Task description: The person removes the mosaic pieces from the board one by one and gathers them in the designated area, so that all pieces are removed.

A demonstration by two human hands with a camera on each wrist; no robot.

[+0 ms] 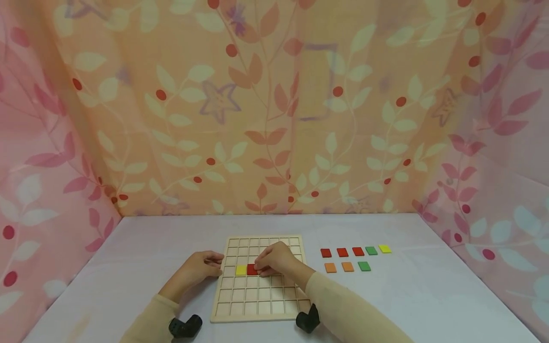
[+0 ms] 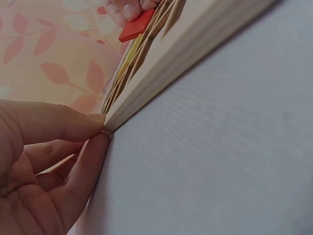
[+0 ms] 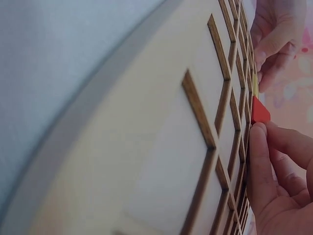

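Observation:
A light wooden grid board [image 1: 240, 310] lies on the white table. My left hand [image 1: 198, 269] is at its left edge; in the left wrist view the thumb and a finger [image 2: 93, 161] pinch the board's rim. Over the board, my right hand [image 1: 279, 259] pinches a red square tile [image 1: 252, 269] between thumb and fingertip. The red tile [image 3: 259, 111] is tilted, one edge down at the grid in the right wrist view. Just left of it a yellow tile [image 1: 241, 270] sits in a cell of the grid.
Right of the board lie two rows of tiles: several red [image 1: 341, 252], green [image 1: 371, 250] and yellow [image 1: 385, 249] ones behind, orange [image 1: 330, 267] and green [image 1: 364, 266] in front. Patterned curtains [image 1: 266, 119] enclose the table at the back and both sides.

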